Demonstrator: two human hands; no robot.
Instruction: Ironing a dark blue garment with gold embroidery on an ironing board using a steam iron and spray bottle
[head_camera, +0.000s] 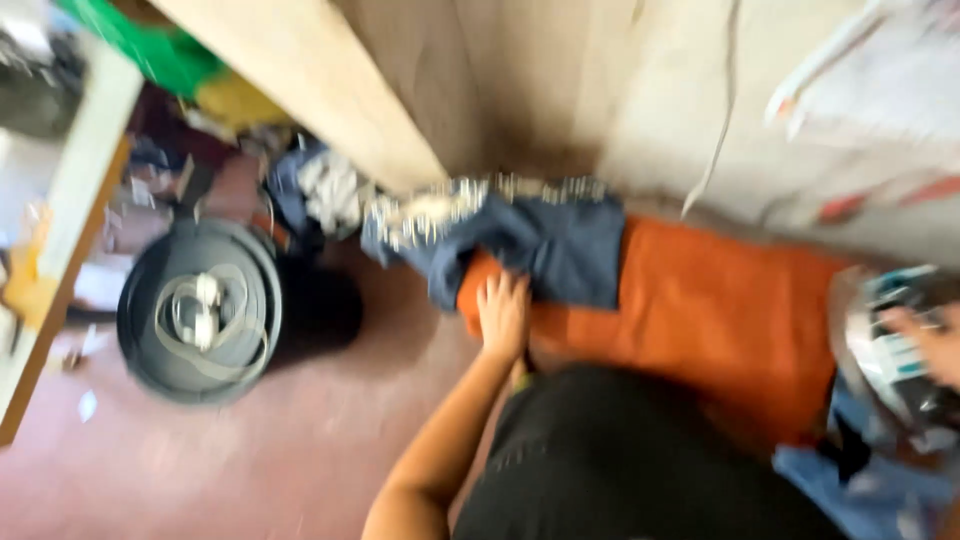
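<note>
While view was blurred, left hand (503, 315) lay flat, grip open, pinning blue garment (560, 245) on orange cloth (720, 310). Right hand (930, 340) at 3 o'clock touched patterned bundle (885, 350); grip state could not be told. Round dark tub (200, 310) at 9 o'clock on floor (200, 470).

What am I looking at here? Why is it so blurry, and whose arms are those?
This picture comes from a camera worn on a person's head, looking down, so the arms are that person's own. It is blurry because the head was moving. The left hand rests flat on an orange cloth spread on the floor, right beside a blue garment lying on that cloth. The right hand is at the picture's edge, touching a shiny packet; I cannot tell whether it grips it. The dark shape at the bottom is the person's lap. To the left stands a round grey lid with a pale cord on it, and a wooden plank leans above.
</note>
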